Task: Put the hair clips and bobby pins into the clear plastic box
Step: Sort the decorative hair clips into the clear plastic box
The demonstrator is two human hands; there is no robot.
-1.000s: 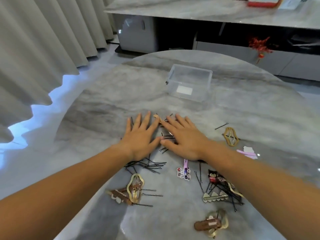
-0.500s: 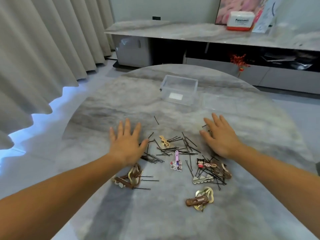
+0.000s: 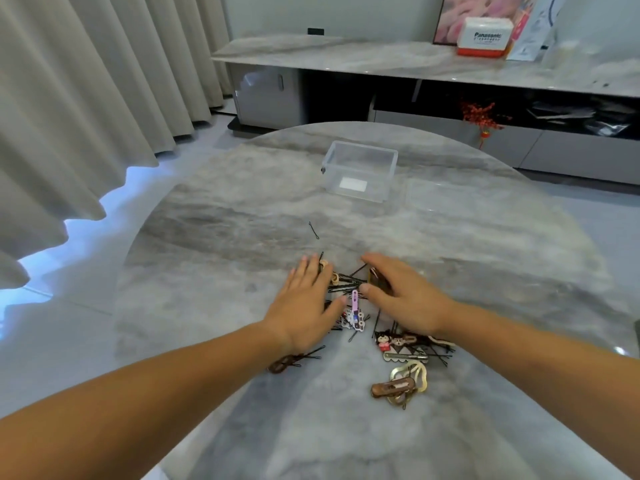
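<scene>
A clear plastic box [image 3: 360, 174] stands open and empty at the far middle of the round marble table [image 3: 207, 244]. Black bobby pins [image 3: 346, 284] and several hair clips lie in a heap between my hands. My left hand [image 3: 304, 303] lies flat on the left of the heap, fingers spread. My right hand [image 3: 401, 292] is cupped over the right of it, with a brown clip [image 3: 375, 278] under its fingers. A pink clip [image 3: 355, 308] sits between the thumbs. Cartoon clips [image 3: 391, 341], a gold and brown clip [image 3: 401, 386] and a brown clip [image 3: 282, 364] lie nearer me. One lone pin [image 3: 314, 230] lies beyond.
A clear flat lid [image 3: 446, 194] lies to the right of the box. Curtains [image 3: 86, 91] hang at the left. A long marble sideboard [image 3: 381, 57] with a white and red carton [image 3: 484, 37] runs along the back wall.
Both hands have swept inward from wide apart and now close on the heap, pushing the pins and clips together. The view has tilted up a little.
</scene>
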